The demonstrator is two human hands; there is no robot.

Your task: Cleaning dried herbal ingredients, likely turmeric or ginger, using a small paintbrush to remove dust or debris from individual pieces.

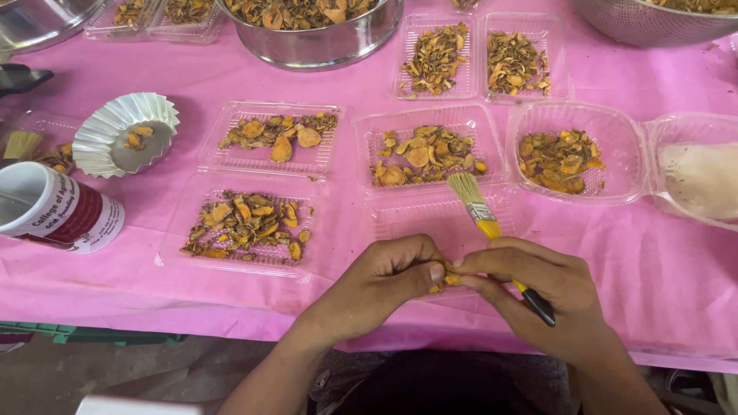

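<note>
Table draped in a bright pink cloth (653, 261) filling most of the view, soft even daylight with faint shadows, grey, dusty floor (115, 376) below the cloth's front edge, what may be a green crate (69, 333) tucked under the table at left

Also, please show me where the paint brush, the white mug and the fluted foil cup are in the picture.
paint brush (467, 188): head view, on its pale bristles.
white mug (65, 215): head view, on its side wall, lying at the left.
fluted foil cup (100, 134): head view, on its pleated silver rim.
</note>
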